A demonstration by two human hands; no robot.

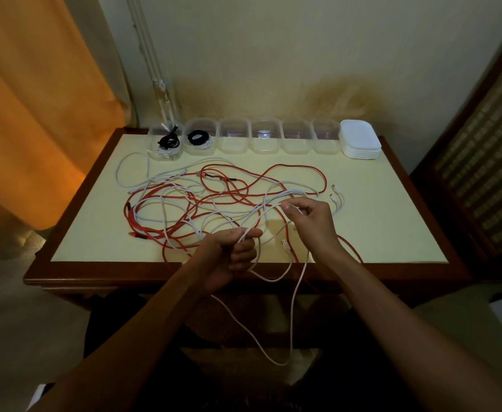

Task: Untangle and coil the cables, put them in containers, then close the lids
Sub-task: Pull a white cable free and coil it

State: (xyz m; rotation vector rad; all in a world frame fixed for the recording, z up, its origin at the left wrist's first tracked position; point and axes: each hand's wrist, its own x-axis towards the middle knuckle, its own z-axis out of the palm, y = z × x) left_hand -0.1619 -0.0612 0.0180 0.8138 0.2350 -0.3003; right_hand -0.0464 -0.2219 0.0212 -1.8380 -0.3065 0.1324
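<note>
Curtain: orange curtain [36,114] hangs at far left, beside the table.
Table: cream top with dark wood rim [65,233], set against the wall.
Container row: six clear containers along the back edge, all with lids off.
First container [165,142]: leftmost; holds a black coiled cable with some white cable under it.
Second container [200,138]: just right of the first; holds a black coil.
Empty containers [264,138]: the four to the right, side by side, nothing visible inside.
Lid stack [361,142]: white lids piled at the right end of the row, touching the last container.
Red cables [291,168]: long loops spread over the table's middle, crossing the white ones; one loop drops over the front edge.
White cables [131,165]: tangled through the red; one loop lies out toward the left back, connector ends lie near the right of the heap.
Left hand [232,254]: at the front edge, fingers curled round a white cable [293,307], thumb pressing it down.
White cable slack: hangs from the hands below the table edge in a long loop.
Right hand [309,221]: raised over the table right of the left hand, thumb and fingers pinching the same white cable higher up.
Hands: close together, not touching.
</note>
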